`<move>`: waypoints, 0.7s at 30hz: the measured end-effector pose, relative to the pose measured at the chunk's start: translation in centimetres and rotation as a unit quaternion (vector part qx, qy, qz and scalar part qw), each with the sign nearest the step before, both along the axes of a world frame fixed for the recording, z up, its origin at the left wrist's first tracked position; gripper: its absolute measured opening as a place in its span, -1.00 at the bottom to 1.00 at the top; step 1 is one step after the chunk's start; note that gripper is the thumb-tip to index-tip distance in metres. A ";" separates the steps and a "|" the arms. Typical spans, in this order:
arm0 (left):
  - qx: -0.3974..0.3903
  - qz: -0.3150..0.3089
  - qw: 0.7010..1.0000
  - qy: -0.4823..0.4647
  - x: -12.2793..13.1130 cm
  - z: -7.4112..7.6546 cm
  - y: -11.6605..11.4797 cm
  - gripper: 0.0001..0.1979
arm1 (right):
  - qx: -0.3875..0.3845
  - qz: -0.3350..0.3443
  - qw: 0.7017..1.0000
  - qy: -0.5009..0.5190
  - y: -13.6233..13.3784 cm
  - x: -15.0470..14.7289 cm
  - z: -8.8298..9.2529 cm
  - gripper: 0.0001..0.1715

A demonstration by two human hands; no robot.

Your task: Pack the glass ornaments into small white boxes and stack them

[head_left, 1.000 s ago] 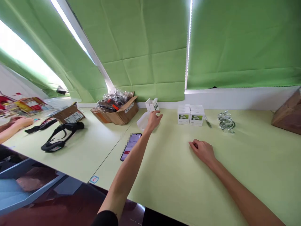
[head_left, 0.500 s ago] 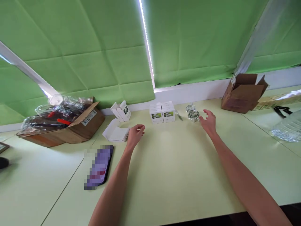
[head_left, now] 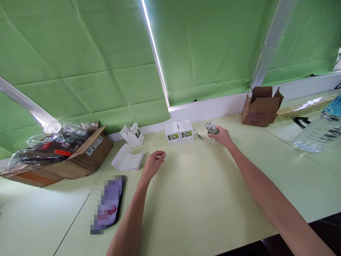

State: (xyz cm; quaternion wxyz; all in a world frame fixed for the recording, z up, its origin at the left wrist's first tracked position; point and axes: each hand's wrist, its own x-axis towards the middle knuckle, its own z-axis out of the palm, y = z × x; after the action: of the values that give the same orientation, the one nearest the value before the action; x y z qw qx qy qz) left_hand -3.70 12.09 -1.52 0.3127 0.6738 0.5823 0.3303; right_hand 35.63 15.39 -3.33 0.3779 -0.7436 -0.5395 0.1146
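My right hand reaches to the back of the pale green table and closes round a small clear glass piece that stands there. My left hand hovers low over the table with its fingers loosely curled and nothing in them, just right of a folded white paper sheet. A stack of small white boxes with green pictures stands between the two hands, at the wall. A thin pen-like tool lies between the boxes and the glass piece.
An open white box stands behind the sheet. A phone lies at the front left. A cardboard box of plastic-wrapped items is far left, an open brown carton back right, a water bottle at the right edge.
The view has swung right. My right hand went from the table's middle to the glass piece and closed on it. My left hand drew back from the open white box toward me.
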 end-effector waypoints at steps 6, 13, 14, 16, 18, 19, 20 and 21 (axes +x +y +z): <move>-0.007 -0.011 1.000 0.018 -0.1 -0.3 0.1 -0.61 | -0.015 0.052 0.998 -0.010 0.3 1.2 1.0 -0.41; -0.014 -0.024 0.999 0.021 0.4 0.0 -0.3 -0.61 | 0.015 0.119 0.993 -0.002 0.0 1.5 2.4 -0.56; -0.012 -0.025 0.999 0.018 0.6 0.2 -0.4 -0.61 | 0.027 0.120 0.992 -0.001 -0.3 1.2 2.7 -0.55; -0.006 -0.028 1.000 0.013 0.9 0.5 -0.7 -0.61 | 0.044 0.124 0.991 0.001 -1.0 0.2 3.4 -0.53; -0.001 -0.034 0.999 0.014 1.4 1.0 -1.1 -0.62 | 0.047 0.148 0.988 0.003 -2.0 -1.3 4.0 -0.53; -0.001 -0.038 0.999 0.018 1.7 1.3 -1.4 -0.63 | 0.042 0.169 0.985 0.004 -2.6 -2.2 4.2 -0.54; -0.002 -0.043 0.999 0.022 2.1 1.6 -1.8 -0.62 | 0.034 0.196 0.980 0.005 -3.4 -3.1 4.4 -0.55; -0.002 -0.051 0.998 0.027 2.4 1.9 -2.1 -0.62 | 0.024 0.225 0.974 0.008 -4.2 -4.1 4.4 -0.55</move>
State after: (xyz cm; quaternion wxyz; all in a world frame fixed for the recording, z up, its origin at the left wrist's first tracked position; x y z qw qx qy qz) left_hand -1.27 9.95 0.34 0.3142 0.7107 0.5563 0.2946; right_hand 31.55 11.24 1.09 0.3641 -0.5932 -0.6925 0.1898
